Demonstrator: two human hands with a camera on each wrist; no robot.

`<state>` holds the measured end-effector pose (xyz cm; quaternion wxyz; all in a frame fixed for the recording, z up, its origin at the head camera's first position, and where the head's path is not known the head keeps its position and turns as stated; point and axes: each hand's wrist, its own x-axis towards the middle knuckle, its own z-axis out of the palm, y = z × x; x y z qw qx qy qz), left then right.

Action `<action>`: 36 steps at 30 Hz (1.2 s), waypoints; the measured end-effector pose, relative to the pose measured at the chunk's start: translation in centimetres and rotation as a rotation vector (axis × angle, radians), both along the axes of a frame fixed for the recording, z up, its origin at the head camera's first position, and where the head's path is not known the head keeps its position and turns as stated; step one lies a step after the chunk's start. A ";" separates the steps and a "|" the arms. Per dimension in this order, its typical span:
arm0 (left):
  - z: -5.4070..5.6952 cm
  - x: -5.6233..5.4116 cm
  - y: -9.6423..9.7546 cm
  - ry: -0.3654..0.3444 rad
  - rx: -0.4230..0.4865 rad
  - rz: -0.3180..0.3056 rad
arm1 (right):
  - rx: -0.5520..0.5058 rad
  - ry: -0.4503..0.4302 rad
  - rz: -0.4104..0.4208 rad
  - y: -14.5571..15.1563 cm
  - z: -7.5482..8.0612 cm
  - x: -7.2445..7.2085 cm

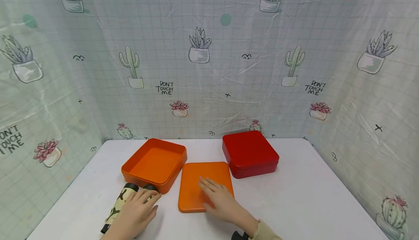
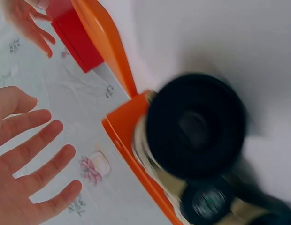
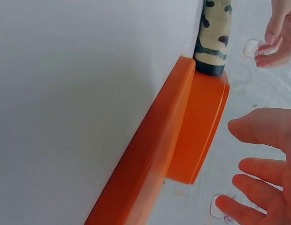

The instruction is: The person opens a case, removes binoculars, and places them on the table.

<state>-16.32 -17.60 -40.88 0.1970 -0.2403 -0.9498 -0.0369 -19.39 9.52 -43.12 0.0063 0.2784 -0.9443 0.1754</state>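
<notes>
Camouflage binoculars (image 1: 115,208) with black ends lie at the front left of the table. A small compass (image 2: 207,202) between their barrels shows in the left wrist view. My left hand (image 1: 135,211) is over them, its fingers spread and relaxed, gripping nothing. An orange lid (image 1: 190,185) lies flat in the middle. Above it is my right hand (image 1: 224,202), fingers extended and slightly blurred; whether it touches the lid I cannot tell. The open orange box (image 1: 157,162) stands behind the binoculars, and nothing shows inside it.
A closed red box (image 1: 250,152) stands at the back right, close to the orange lid's far corner. Behind the white table (image 1: 294,196) hangs a cloth (image 1: 209,80) printed with cacti. A dark object (image 1: 240,235) shows partly beside the right wrist.
</notes>
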 end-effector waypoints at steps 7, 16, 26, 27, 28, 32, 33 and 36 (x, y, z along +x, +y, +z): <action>-0.4 -0.9 1.3 0.136 0.051 -0.140 | -0.025 0.007 -0.046 2.2 -0.1 0.5; -0.3 -1.8 3.6 0.083 0.088 -0.185 | -0.059 0.043 -0.112 4.9 -0.3 1.1; 0.1 -2.5 6.2 0.098 0.145 -0.293 | -0.090 0.106 -0.154 7.3 -0.7 1.6; 0.1 -2.6 6.4 0.107 0.148 -0.309 | -0.094 0.113 -0.159 7.6 -0.8 1.7; 0.1 -2.8 6.7 0.113 0.154 -0.321 | -0.095 0.120 -0.167 7.9 -0.8 1.8; 0.0 -3.3 7.8 0.124 0.181 -0.362 | -0.098 0.145 -0.206 8.9 -0.9 1.7; -0.1 -3.5 8.2 0.119 0.193 -0.371 | -0.103 0.148 -0.219 9.2 -1.0 1.6; -0.3 -4.0 9.2 0.085 0.253 -0.399 | -0.130 0.148 -0.250 9.8 -1.1 1.2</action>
